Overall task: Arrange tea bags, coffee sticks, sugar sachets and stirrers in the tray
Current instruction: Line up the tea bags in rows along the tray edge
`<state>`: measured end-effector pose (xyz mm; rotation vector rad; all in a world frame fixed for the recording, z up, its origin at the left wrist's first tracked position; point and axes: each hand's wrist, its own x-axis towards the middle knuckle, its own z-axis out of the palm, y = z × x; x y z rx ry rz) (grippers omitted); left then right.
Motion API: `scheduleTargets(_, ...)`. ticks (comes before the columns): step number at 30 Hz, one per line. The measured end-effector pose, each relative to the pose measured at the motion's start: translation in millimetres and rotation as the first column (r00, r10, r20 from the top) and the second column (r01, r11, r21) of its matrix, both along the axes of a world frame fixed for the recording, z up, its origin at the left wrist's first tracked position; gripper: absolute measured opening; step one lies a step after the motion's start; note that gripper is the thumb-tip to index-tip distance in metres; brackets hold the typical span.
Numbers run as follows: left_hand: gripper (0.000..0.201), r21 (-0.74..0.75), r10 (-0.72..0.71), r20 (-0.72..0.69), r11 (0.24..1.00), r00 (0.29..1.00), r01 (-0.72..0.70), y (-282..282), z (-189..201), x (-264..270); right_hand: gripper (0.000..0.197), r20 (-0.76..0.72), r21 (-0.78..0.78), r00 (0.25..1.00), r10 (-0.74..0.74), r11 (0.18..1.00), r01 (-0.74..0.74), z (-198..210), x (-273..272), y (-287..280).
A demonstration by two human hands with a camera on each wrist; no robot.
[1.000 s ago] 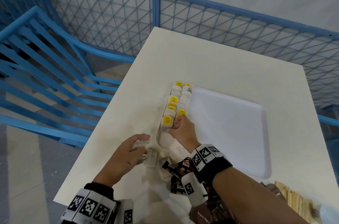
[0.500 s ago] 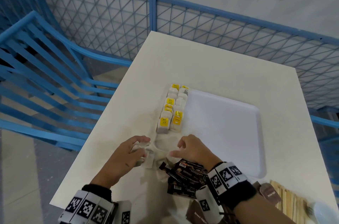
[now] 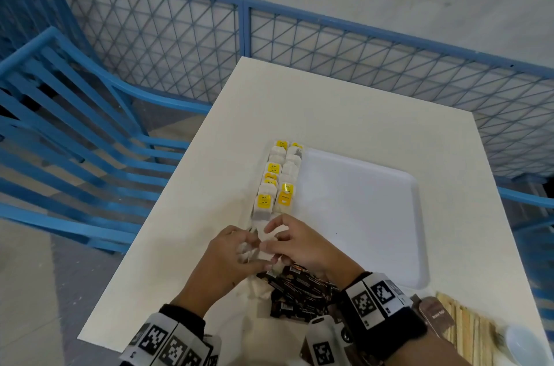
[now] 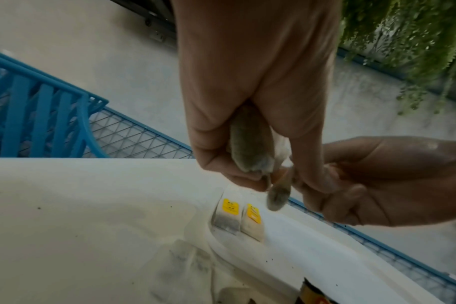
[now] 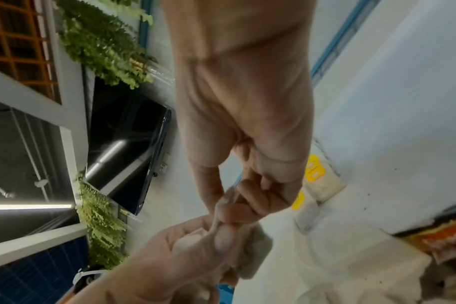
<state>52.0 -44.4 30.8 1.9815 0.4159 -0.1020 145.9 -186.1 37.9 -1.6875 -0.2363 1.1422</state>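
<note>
Two hands (image 3: 227, 257) (image 3: 302, 245), limp papery tea bags (image 4: 250, 144) (pinched)

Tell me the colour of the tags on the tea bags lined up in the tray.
Yellow tags, with small dark print; clearest in the head view.

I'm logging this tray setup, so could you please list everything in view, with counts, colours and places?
tray: one, white, on the table's right half.
tea bags in tray: two rows, white with yellow tags, along the tray's left edge; exact count unclear.
loose tea bags: a few, white, on the table below the hands.
coffee sticks: a pile, dark brown, near the table's front edge, under the right wrist.
stirrers: a bundle, pale wood, front right corner.
table: one, cream.
railing: blue mesh, behind the table.
left hand: holds a bunch of tea bags.
right hand: pinches one tea bag from that bunch.
</note>
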Motion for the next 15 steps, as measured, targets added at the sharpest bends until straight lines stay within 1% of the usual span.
scheduleTargets(3,0.032,0.085,-0.02,0.074,0.996,0.997,0.013,0,-5,-2,0.02,-0.038,0.076,0.999,0.002,0.997,0.001,2,-3,1)
scheduleTargets(5,0.018,0.062,0.009,0.061,0.998,0.998,-0.013,3,-5,-3,0.016,-0.056,0.126,0.998,-0.036,0.991,0.043,1,-3,1)
scheduleTargets(6,0.011,0.032,0.03,0.043,0.999,0.999,-0.031,6,-6,-3,0.015,-0.057,0.147,0.997,-0.057,0.987,0.065,-1,-3,0)
scheduleTargets(8,0.01,-0.02,0.056,-0.004,0.998,0.998,-0.056,9,-7,-4,0.018,-0.022,0.164,0.998,-0.063,0.984,0.066,-6,-2,-3)
scheduleTargets(9,0.01,-0.057,0.072,-0.028,0.996,0.997,-0.074,11,-7,-5,0.023,0.023,0.146,0.999,-0.033,0.989,0.03,-8,-2,-5)
scheduleTargets(11,0.002,-0.181,0.1,-0.083,0.977,0.992,-0.113,13,-7,-5,0.029,0.114,0.076,0.99,0.082,0.993,-0.091,-14,-2,-6)
scheduleTargets(13,0.009,-0.29,0.097,-0.122,0.948,0.988,-0.129,14,-7,-4,0.021,0.153,0.028,0.978,0.139,0.989,-0.145,-20,-3,-5)
scheduleTargets(15,0.013,-0.341,0.089,-0.137,0.931,0.987,-0.132,14,-6,-2,0.011,0.145,0.037,0.984,0.105,0.993,-0.112,-25,-5,-2)
